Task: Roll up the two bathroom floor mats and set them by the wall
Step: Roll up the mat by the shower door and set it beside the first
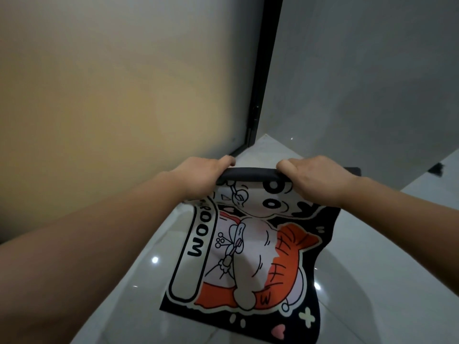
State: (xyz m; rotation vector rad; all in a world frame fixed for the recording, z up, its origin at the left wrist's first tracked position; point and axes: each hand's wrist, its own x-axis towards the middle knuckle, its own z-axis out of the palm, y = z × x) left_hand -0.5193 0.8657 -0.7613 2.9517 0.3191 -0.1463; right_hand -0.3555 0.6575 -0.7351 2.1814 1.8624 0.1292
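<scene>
A black bathroom mat [248, 256] with a cartoon print in white and orange lies on the pale tiled floor, stretching toward me. Its far end is curled into a narrow black roll [249, 177]. My left hand [202, 176] grips the left end of that roll and my right hand [314, 178] grips the right end, knuckles up. A dark edge, which may be another mat [354, 171], shows just behind my right hand; most of it is hidden.
A frosted glass panel [124, 95] in a black frame [263, 83] stands at the left. A grey wall [372, 83] rises behind the mat. A small dark object [437, 168] sits on the floor at the far right.
</scene>
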